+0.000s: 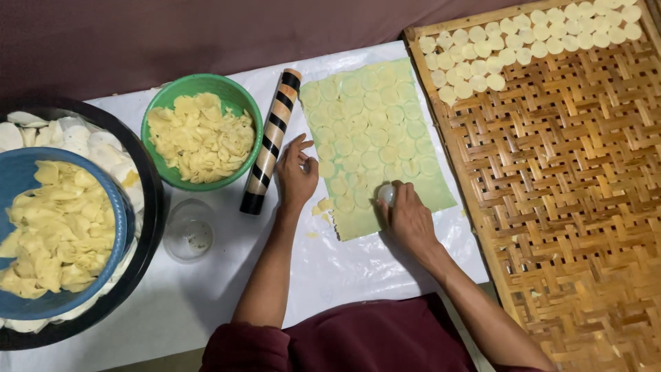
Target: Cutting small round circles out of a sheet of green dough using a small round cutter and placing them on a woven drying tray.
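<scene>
Two bowls [200, 131] of scraps, striped rolling pin [270, 141]; left hand [296, 176] flat, fingers spread, pinning thin dough sheet [375, 145] on table [206, 296]; right hand [407, 217] gripping small round cutter [387, 194]. Soft, tearable; probably best lifted by edges.

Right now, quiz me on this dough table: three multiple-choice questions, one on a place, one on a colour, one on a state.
1. Where is the rolling pin?
A. Between the green bowl and the dough sheet
B. On the woven tray
C. Inside the blue bowl

2. What colour is the bowl nearest the pin?
A. Red
B. Green
C. White

3. What is the right hand doing?
A. Lying empty on the tray
B. Gripping the pin
C. Pressing a small round cutter on the sheet

Answers: 1 A, the pin lies between them; 2 B, its rim is green; 3 C, the fingers hold the cutter on the dough, while the left hand rests flat beside the pin.
</scene>
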